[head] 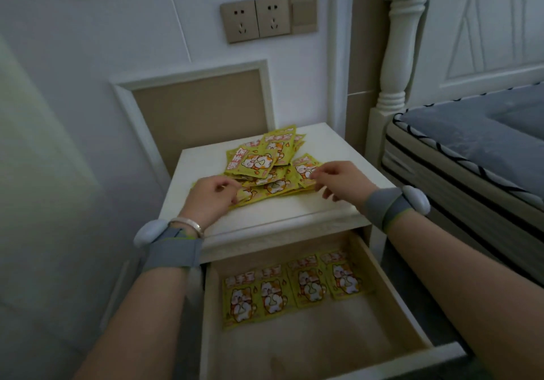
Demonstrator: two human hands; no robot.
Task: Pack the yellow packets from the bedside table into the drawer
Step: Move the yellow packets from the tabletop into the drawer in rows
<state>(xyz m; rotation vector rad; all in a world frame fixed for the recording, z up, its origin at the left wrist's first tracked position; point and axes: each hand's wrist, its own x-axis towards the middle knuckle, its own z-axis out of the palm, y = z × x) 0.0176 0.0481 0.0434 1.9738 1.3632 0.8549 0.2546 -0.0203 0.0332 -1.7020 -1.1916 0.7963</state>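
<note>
Both hands sit at the packet pile (265, 170) on the bedside table (329, 203): left hand (210, 195) curled on its near edge, right hand (338, 181) pinching 1 packet; packets look light, thin, slippery, so pinch an edge

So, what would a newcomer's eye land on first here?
The loose heap of yellow packets on the bedside table, with the left hand and right hand at its near edge. Below, four packets in a row lie flat in the open drawer.
</note>
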